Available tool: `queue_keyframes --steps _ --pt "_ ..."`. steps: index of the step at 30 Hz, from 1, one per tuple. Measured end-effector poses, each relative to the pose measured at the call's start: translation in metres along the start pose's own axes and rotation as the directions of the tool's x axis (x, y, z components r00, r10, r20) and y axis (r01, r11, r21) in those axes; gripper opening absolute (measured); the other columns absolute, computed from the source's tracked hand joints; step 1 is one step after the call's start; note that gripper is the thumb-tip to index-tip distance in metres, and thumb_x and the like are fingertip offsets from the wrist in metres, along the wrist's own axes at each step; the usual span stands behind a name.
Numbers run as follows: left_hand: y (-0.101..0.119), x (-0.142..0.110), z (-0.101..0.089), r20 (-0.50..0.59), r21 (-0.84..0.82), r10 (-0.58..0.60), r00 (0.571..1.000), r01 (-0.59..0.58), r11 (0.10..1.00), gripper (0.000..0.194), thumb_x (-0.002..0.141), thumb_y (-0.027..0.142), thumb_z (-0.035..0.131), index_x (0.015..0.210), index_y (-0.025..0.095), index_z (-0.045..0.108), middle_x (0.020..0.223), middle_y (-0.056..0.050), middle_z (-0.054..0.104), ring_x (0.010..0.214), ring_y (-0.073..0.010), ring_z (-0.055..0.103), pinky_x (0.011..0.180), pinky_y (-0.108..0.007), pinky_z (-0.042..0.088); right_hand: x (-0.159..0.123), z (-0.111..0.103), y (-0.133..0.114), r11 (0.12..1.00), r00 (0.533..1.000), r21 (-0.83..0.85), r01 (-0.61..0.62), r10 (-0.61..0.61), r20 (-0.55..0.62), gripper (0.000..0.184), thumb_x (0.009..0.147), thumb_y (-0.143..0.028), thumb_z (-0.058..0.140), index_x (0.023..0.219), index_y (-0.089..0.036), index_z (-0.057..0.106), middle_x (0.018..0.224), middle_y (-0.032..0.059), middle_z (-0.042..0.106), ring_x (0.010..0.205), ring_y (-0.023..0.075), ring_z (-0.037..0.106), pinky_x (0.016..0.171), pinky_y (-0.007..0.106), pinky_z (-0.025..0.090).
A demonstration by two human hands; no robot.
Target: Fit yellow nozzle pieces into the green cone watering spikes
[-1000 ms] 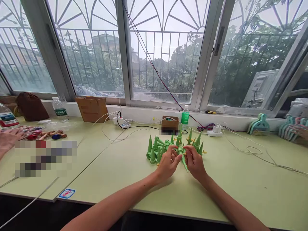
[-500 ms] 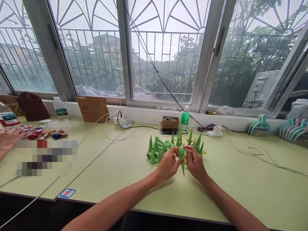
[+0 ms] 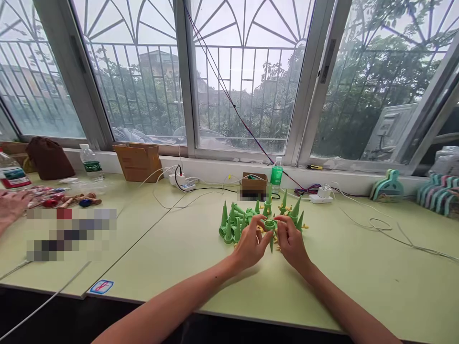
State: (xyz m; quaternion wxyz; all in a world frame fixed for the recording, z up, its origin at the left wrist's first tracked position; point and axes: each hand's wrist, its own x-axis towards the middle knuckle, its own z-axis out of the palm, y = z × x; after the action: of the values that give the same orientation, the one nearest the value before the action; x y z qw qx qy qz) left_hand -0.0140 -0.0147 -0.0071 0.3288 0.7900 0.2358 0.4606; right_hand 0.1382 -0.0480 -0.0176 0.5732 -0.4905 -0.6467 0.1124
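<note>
Between my two hands is a green plastic watering spike (image 3: 271,243), tip down, its round hollow mouth tilted up toward me. My left hand (image 3: 249,242) pinches it from the left with thumb and fingers. From the right, the closed fingers of my right hand (image 3: 292,241) grip near its rim. Just behind them a pile of similar green spikes (image 3: 228,231) lies on the table, some standing on their wide ends with points up. Small yellow valve pieces (image 3: 305,226) stick out among them. My fingers partly hide the held spike's sides.
The pale green table (image 3: 172,258) runs along a window. At its back stand a small brown box (image 3: 254,181), a green-labelled bottle (image 3: 276,173) and a larger carton (image 3: 138,162). White cables (image 3: 380,224) trail across it. Another person's hand (image 3: 12,208) is at far left.
The held spike has tipped so that its open mouth now faces up toward me. Both my hands keep nearly the same place. The other person's hand has shifted slightly left.
</note>
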Motion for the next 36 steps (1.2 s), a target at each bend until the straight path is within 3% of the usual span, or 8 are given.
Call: queue_keyframes --steps 4,8,13,20,27,36 --pt "0.0013 0.0016 0.0001 -0.054 -0.067 -0.062 0.997 0.058 0.996 0.02 0.095 0.039 0.043 0.101 0.021 0.041 0.084 0.002 0.053 0.044 -0.0031 0.044 0.041 -0.016 0.032 -0.0005 -0.0001 -0.0017 1.0 1.0 0.01 -0.006 0.006 -0.003 0.021 0.1 -0.036 0.037 0.108 -0.021 0.049 0.058 -0.0068 0.039 0.045 0.0102 0.035 0.045 0.022 0.03" --pt "0.0003 0.0033 0.0005 -0.068 -0.174 -0.165 0.984 0.151 0.973 0.032 0.096 0.046 0.036 0.082 0.019 0.045 0.062 0.005 0.051 0.038 -0.0048 0.042 0.038 -0.017 0.031 -0.001 0.0007 -0.0001 0.997 1.0 0.076 -0.016 0.016 -0.004 0.021 0.1 -0.037 0.037 0.109 -0.021 0.049 0.061 -0.0054 0.043 0.049 0.0103 0.039 0.046 0.021 0.034" --pt "-0.0018 0.0062 0.001 0.042 -0.299 -0.296 0.954 0.294 0.908 0.062 0.094 0.058 0.029 0.053 0.015 0.048 0.044 0.002 0.045 0.031 -0.0055 0.039 0.033 -0.018 0.027 -0.0015 0.0009 0.0011 0.991 1.0 0.131 -0.017 0.017 0.005 0.022 0.099 -0.039 0.039 0.108 -0.021 0.049 0.064 -0.0042 0.044 0.052 0.0108 0.042 0.047 0.021 0.035" --pt "-0.0007 0.0082 -0.001 0.217 -0.385 -0.383 0.898 0.439 0.812 0.072 0.087 0.071 0.03 0.057 0.011 0.056 0.046 -0.002 0.051 0.03 -0.0078 0.042 0.031 -0.02 0.027 -0.0012 0.0012 0.0014 0.987 0.999 0.158 -0.038 0.031 0.043 0.025 0.097 -0.042 0.041 0.108 -0.021 0.049 0.065 -0.0035 0.047 0.051 0.0117 0.044 0.046 0.021 0.036" --pt "-0.0001 0.0056 -0.0012 0.192 -0.367 -0.316 0.929 0.366 0.855 0.068 0.088 0.069 0.031 0.062 0.011 0.056 0.049 -0.001 0.051 0.031 -0.0077 0.041 0.033 -0.021 0.026 0.0 0.0002 0.0032 0.986 0.998 0.162 -0.034 0.024 0.061 0.023 0.098 -0.04 0.04 0.107 -0.021 0.05 0.064 -0.005 0.044 0.047 0.0099 0.038 0.044 0.021 0.033" --pt "-0.0021 0.0024 -0.0031 0.155 -0.228 -0.257 0.954 0.288 0.93 0.053 0.094 0.058 0.034 0.066 0.016 0.051 0.041 0.005 0.043 0.033 -0.0077 0.041 0.038 -0.019 0.028 0.001 0.0001 0.0035 0.991 0.998 0.127 -0.031 0.023 0.063 0.025 0.099 -0.041 0.038 0.107 -0.021 0.05 0.063 -0.0053 0.044 0.045 0.0097 0.04 0.042 0.021 0.033"
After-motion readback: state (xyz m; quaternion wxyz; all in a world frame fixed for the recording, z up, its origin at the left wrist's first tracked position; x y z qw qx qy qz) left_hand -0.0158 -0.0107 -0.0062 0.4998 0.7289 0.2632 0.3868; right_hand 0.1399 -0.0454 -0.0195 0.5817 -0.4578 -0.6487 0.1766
